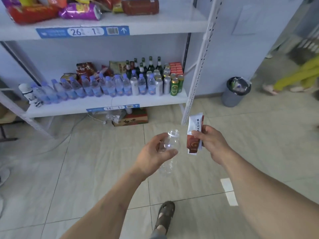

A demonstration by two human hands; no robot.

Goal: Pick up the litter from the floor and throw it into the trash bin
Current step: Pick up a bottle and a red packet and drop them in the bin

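My left hand grips an empty clear plastic bottle with no cap, its open neck pointing up and away. My right hand pinches a flat white and dark-red wrapper with printed characters, held upright just right of the bottle. The grey round trash bin, lined with a black bag and holding some rubbish, stands on the tiled floor at the right, against the pale wall beyond the shelf post.
A white shelf rack fills the left, stocked with water bottles, cans and green glass bottles. A cardboard box lies under it. A person in yellow-green trousers stands right of the bin. My sandalled foot is below.
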